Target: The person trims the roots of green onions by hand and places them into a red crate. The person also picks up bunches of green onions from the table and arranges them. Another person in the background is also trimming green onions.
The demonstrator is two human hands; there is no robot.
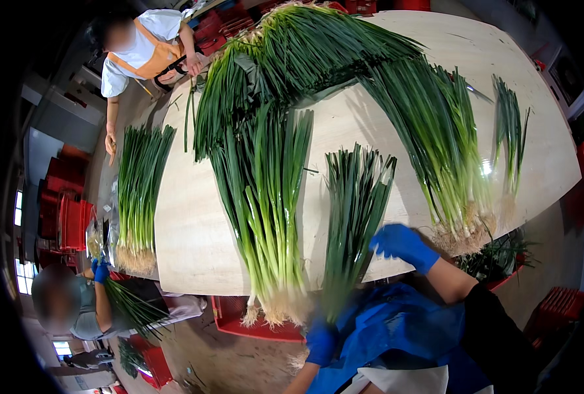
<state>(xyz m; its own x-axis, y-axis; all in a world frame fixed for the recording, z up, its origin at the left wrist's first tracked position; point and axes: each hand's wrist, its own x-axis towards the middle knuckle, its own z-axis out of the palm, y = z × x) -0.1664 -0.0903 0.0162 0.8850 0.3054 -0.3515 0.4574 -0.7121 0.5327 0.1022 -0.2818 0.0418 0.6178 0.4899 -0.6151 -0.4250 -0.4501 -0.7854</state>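
Observation:
A small bunch of green onions (357, 203) lies with its leaves on the table and its lower end over the near edge. My left hand (321, 343), in a blue glove, is closed around its stems, partly blurred. Roots poke out beside that hand. My right hand (405, 248), also gloved in blue, is at the right side of the leaves with its fingers curled. What those fingers hold, if anything, is hidden. A larger bunch of green onions (272, 217) rests just to the left, its pale roots hanging over the edge.
On the pale wooden table (193, 236), a big heap of green onions (318, 52) lies at the back, more onions (436, 144) at right. A red crate (239, 322) stands under the near edge. One person (147, 49) stands far left; another (85, 305) holds onions near left.

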